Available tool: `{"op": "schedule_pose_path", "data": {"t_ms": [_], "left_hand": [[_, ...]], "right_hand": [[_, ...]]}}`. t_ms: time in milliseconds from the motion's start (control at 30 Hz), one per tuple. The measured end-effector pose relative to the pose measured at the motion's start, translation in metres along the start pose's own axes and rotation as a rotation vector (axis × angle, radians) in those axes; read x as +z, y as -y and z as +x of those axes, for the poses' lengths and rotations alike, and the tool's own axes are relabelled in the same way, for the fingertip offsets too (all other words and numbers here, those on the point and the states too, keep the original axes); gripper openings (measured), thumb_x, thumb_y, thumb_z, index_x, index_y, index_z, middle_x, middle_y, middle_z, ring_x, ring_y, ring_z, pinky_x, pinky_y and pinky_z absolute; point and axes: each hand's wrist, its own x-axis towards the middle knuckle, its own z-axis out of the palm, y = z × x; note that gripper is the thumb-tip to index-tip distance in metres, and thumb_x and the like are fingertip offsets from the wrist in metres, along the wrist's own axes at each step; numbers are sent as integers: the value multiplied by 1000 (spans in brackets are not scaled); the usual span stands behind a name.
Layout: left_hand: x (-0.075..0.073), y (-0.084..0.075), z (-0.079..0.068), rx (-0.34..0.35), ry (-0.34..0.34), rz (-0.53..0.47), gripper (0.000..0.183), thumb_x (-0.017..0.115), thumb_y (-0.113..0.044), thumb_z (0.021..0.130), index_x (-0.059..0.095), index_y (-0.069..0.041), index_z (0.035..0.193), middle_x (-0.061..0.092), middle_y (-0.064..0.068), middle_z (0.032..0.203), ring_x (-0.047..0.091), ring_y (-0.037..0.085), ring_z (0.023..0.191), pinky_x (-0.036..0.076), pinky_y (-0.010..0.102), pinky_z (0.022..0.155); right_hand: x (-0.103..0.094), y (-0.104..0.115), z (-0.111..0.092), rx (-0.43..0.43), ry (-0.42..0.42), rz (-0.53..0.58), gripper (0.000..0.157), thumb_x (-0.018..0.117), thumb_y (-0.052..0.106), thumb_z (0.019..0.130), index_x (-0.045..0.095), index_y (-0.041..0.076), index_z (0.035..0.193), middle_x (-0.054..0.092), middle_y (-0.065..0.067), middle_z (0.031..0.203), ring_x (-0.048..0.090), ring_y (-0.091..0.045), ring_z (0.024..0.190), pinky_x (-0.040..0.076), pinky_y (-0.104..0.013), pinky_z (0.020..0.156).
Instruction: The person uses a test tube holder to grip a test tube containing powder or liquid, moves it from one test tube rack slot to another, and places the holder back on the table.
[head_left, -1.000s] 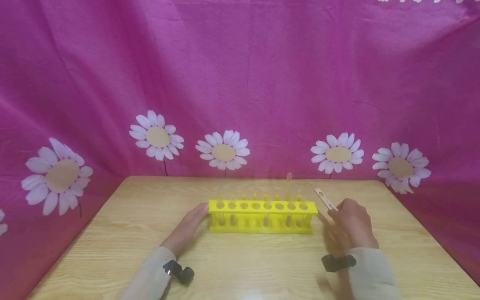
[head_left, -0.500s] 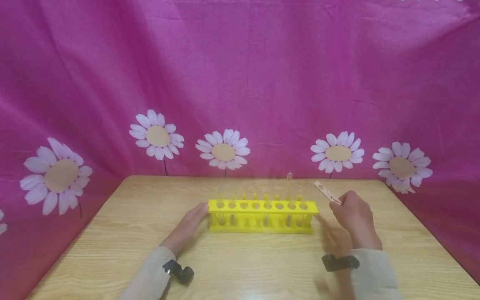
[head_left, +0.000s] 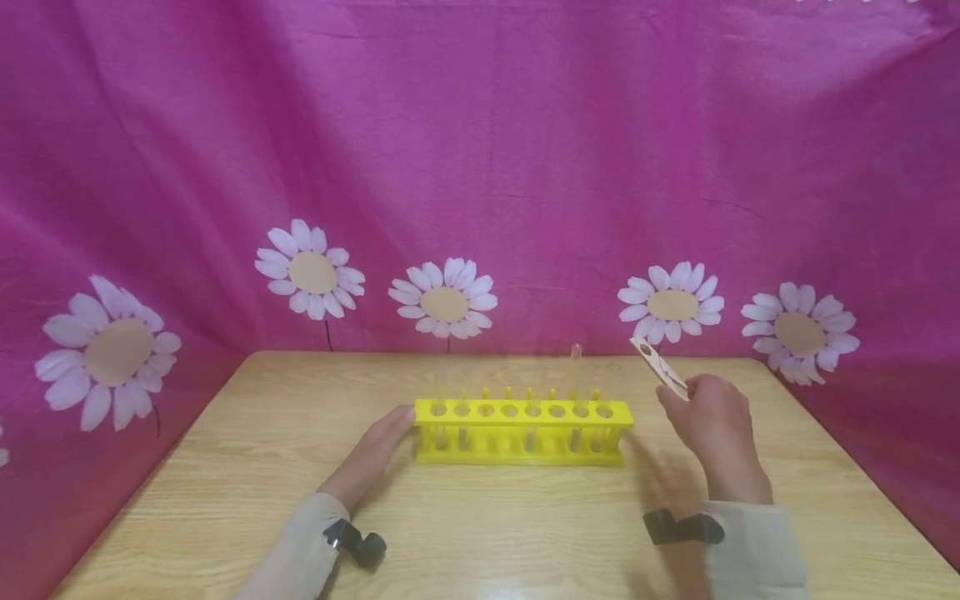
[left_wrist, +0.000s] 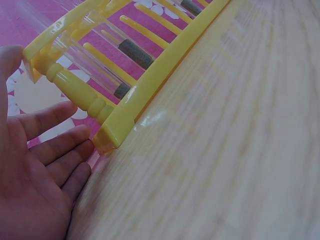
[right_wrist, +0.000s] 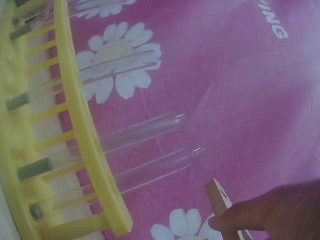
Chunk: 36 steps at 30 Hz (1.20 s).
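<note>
A yellow test tube rack [head_left: 517, 458] stands upright on the table, with several clear glass test tubes [right_wrist: 140, 132] in its holes. Dark grey-green matter [left_wrist: 135, 54] shows low in the tubes. At the rack's left end is my left hand [head_left: 371, 450]. Its thumb touches the top plate's corner, while the other fingers lie loosely extended beside the end post. To the right of the rack, above the table, my right hand [head_left: 716, 429] grips a wooden test tube holder [head_left: 658, 364]. The holder's notched end points up and left, apart from the tubes. Its rear part is hidden in the hand.
The wood-grain table [head_left: 480, 533] runs back to a magenta cloth [head_left: 480, 167] printed with white daisies, which hangs behind and at both sides. Upright pegs [left_wrist: 145, 31] line the rack. A black wrist camera [head_left: 352, 542] sits on each sleeve.
My right hand has lifted the test tube holder up and slightly right, and its notched end has risen. My left hand and the rack stay in place.
</note>
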Motion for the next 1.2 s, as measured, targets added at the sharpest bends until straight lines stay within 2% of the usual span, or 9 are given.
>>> {"op": "schedule_pose_path", "data": {"t_ms": [267,367,667,833,1200], "left_hand": [[0,2,1,-37,-3,10,72,37,-65,95,41,-15,146,32,8,155,20,29,145,9,52,118],[0,2,2,-56,-5,3,73,37,-67,93,41,-16,146,31,7,155,19,28,146,8,52,118],[-1,3,3,-32,12,-26,64,38,-64,95,49,-21,140,39,2,151,25,25,144,9,53,118],[-1,3,1,-35,5,-5,66,37,-65,94,46,-21,142,37,2,152,24,25,144,9,53,118],[-1,3,-1,-75,-21,43,80,37,-70,92,35,-15,149,27,8,157,18,30,146,8,54,117]], "right_hand": [[-3,15,-8,14,50,45,37,59,30,95,63,-6,102,53,-11,74,48,-25,67,42,-30,50],[-2,22,-11,19,59,61,34,58,29,96,63,-4,98,52,-10,71,47,-23,63,42,-28,48],[-2,34,-22,-68,37,61,34,56,29,98,61,-2,83,48,-8,62,44,-21,56,38,-28,44],[3,44,-27,-82,54,62,31,56,26,98,62,-3,90,50,-9,65,45,-22,57,40,-28,44],[14,61,-37,-172,58,27,29,57,24,97,62,-3,90,50,-9,65,45,-21,55,40,-27,44]]}}
